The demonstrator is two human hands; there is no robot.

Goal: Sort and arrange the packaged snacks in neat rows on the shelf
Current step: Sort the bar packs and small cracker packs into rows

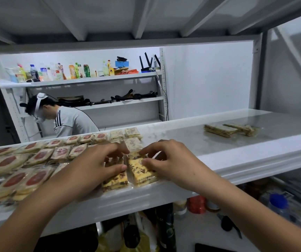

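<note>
Left hand (95,166) and right hand (173,160) pinch 2 yellow packs (139,170) on shelf (236,157).

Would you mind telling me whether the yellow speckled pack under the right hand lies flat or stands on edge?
Flat: the yellow speckled pack shows its broad face upward, resting on the shelf.

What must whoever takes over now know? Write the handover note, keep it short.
Left hand grips the left yellow pack; right hand pinches the right yellow pack, both at the shelf front edge.
Done: red-label packs in rough rows at left, pale packs behind.
Left: square up the yellow pair; bring in the stray packs lying far right.
</note>
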